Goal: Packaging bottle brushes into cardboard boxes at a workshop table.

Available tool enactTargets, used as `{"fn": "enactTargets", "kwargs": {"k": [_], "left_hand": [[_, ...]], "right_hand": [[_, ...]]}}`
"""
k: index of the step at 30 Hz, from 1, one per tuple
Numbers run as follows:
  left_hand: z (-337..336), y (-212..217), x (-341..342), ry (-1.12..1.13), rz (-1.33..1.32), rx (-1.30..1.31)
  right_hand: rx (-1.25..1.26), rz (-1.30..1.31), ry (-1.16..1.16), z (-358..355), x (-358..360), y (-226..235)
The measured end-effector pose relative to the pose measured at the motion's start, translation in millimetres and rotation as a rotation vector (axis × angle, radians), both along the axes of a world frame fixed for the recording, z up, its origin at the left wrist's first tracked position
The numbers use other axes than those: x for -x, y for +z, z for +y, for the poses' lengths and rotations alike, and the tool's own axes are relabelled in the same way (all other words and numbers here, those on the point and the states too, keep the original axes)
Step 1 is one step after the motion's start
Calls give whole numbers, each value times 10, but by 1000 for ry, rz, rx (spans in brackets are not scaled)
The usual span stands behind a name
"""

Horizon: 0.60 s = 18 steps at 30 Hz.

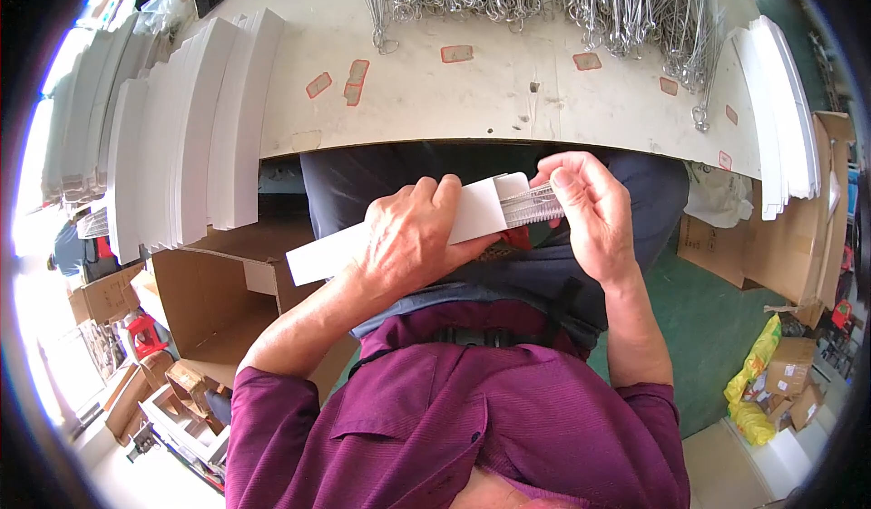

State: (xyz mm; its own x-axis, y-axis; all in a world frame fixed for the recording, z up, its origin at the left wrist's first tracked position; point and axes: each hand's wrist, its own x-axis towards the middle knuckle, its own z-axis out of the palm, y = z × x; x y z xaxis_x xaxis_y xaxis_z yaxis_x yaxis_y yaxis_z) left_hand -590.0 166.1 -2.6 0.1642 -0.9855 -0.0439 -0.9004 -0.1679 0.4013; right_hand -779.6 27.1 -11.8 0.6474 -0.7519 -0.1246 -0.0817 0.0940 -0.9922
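From the head camera I look down on two bare hands working just below a pale worktable [472, 101] whose edge runs across the upper half. The left hand [410, 235] is closed around a long white carton sleeve [327, 253], which slants from eight o'clock up to two o'clock at the centre of the view. The right hand [588, 211] pinches a bundle of thin metal pieces [533, 206] at the sleeve's open end, its flap [510, 185] standing up. I judge the bundle is best kept level and in line with the mouth, with the left grip firm but not crushing the card, so nothing snags the flap. Flat white sleeves [195, 137] are stacked at ten o'clock and at three o'clock [780, 110]; wire hooks [544, 1] crowd twelve o'clock. I cannot tell how far the bundle sits inside, since fingers and card hide it, or what the small red item beneath is.
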Motion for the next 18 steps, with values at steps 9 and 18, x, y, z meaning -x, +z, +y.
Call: {"fn": "enactTargets", "kwargs": {"k": [9, 18], "left_hand": [[9, -130, 58, 34, -13, 53], [38, -189, 63, 59, 13, 104]], "right_hand": [[196, -37, -133, 325, -135, -218], [435, 41, 117, 401, -138, -251]]}}
